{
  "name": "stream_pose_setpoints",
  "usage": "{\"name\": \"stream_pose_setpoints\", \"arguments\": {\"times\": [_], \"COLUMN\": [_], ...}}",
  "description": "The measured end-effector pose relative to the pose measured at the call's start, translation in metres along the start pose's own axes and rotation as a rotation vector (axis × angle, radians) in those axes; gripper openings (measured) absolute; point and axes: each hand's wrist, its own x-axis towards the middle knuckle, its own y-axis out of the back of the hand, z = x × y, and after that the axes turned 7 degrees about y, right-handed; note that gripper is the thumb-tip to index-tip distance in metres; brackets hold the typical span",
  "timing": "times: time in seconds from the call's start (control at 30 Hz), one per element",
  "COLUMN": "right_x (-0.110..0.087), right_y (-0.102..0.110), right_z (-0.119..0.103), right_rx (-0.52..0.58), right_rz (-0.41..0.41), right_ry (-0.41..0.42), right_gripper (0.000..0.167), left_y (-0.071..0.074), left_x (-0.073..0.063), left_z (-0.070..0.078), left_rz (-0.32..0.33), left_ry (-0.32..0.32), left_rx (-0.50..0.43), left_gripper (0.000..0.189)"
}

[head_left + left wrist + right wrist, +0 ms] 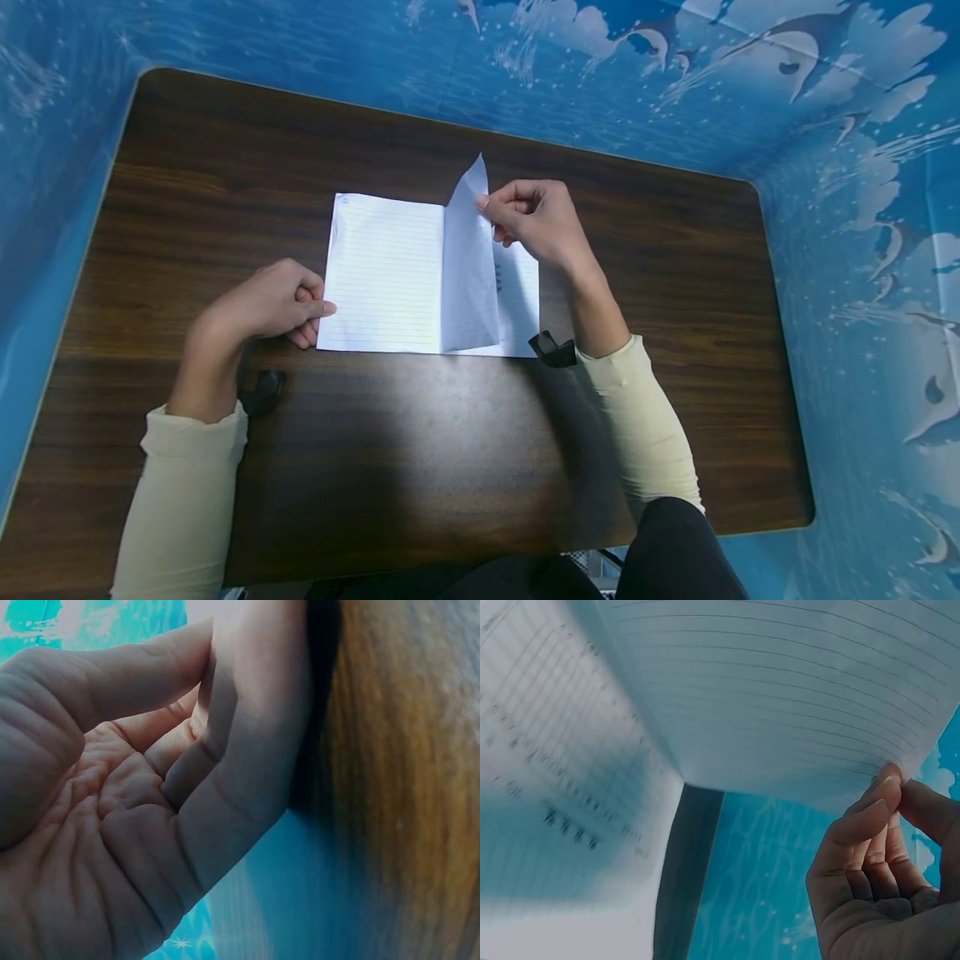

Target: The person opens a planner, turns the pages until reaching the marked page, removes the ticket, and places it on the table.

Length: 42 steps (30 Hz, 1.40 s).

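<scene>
An open lined notebook (382,275) lies on the table. At its left edge, my left hand (281,304) pinches the lower part of the notebook between thumb and curled fingers. The left wrist view shows that hand (150,772) close up, its thumb tip meeting the index finger. One page (468,267) stands raised near the notebook's middle, and my right hand (540,217) pinches its outer edge. Seen from the right wrist, the lifted page (780,697) is ruled and curves toward the fingertips. Beneath it, the right-hand page (555,787) carries rows of writing, too blurred to read.
The dark wooden table (450,450) has rounded corners. A blue sheet (300,50) printed with dolphins and water surrounds it at the back and sides. Black wrist-worn devices (553,350) sit by both wrists. The person's dark-clothed legs (675,550) show at the front edge.
</scene>
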Motion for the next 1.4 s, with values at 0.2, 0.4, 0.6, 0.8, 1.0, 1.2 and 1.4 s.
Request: {"name": "stream_pose_setpoints", "arguments": {"times": [0.2,0.4,0.6,0.8,1.0,1.2,1.4], "right_x": [0.005,0.01,0.019,0.032,0.044,0.052,0.057], "right_y": [-0.012,-0.021,-0.037,-0.066,-0.098,-0.126,-0.148], "right_z": [-0.006,-0.009,-0.011,-0.015,-0.014,-0.005,0.003], "right_rx": [0.043,0.076,0.089,0.083,0.07,0.054,0.006], "right_rz": [-0.013,-0.026,-0.042,-0.089,-0.132,-0.161,-0.186], "right_ry": [0.006,0.032,0.028,0.022,-0.026,-0.072,-0.161], "right_gripper": [0.018,0.018,0.018,0.018,0.018,0.021,0.02], "left_y": [0.0,0.0,0.003,0.004,0.002,0.003,0.003], "left_x": [0.0,-0.001,-0.001,0.0,0.0,0.001,0.001], "left_z": [0.0,0.001,0.001,0.0,0.002,0.002,0.003], "left_rz": [-0.003,0.003,0.002,-0.002,0.002,-0.007,-0.019], "left_ry": [0.001,0.006,0.007,0.004,-0.01,-0.011,0.005], "left_rx": [0.0,0.001,0.006,-0.001,0.0,-0.011,-0.017], "left_gripper": [0.02,0.019,0.019,0.019,0.025,0.025,0.023]}}
